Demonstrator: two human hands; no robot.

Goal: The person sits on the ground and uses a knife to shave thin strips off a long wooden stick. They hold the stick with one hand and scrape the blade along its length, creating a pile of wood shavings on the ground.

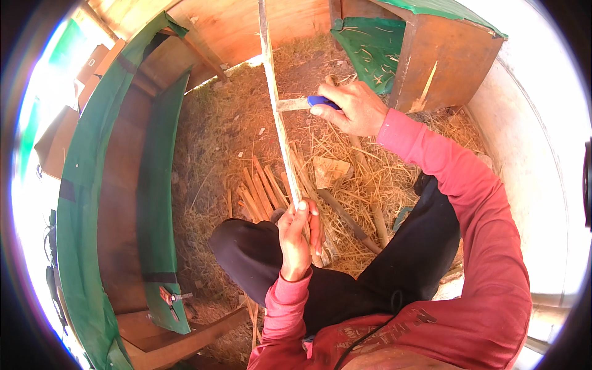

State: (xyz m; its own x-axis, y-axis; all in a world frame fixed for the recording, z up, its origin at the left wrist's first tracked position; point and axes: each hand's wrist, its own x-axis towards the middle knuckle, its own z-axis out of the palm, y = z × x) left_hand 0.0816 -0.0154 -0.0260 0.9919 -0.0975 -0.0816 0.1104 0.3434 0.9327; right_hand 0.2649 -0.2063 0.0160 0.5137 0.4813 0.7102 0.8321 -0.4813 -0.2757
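My left hand grips the lower end of a long thin pale bamboo strip, held over my black-trousered knee; the strip runs up and away to the top of the view. My right hand holds a knife with a blue handle, and its blade lies across the strip about halfway up. Both sleeves are pinkish red.
Several short split sticks lie on the straw-strewn ground by my knee, with thicker bamboo pieces to the right. A curved wooden wall edged in green sheet stands left; a wooden box stands at the upper right.
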